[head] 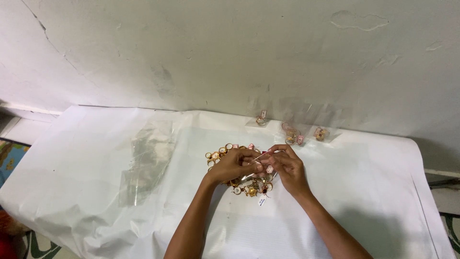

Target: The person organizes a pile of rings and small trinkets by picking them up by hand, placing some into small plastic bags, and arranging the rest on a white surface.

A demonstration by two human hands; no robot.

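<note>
Dozens of small gold-coloured rings point(242, 184), some with tiny tags, lie heaped at the middle of the white sheet point(96, 192) covering the table. Directly over the heap the left hand point(233, 165) and right hand point(286, 165) meet, fingertips pinched together on something small and pale between them, probably a tagged ring or its thin clear sleeve; which one cannot be told. The rings look light, hard and smooth, likely to slip or roll, so best gripped by the band edge; the film would be limp and slick. Farther out, three clear packets point(292, 133) with rings inside stand against the rough white wall point(230, 52), and a stack of empty clear sleeves point(146, 160) lies left of the heap. Hands hide part of the pile; tags are too small to read.
</note>
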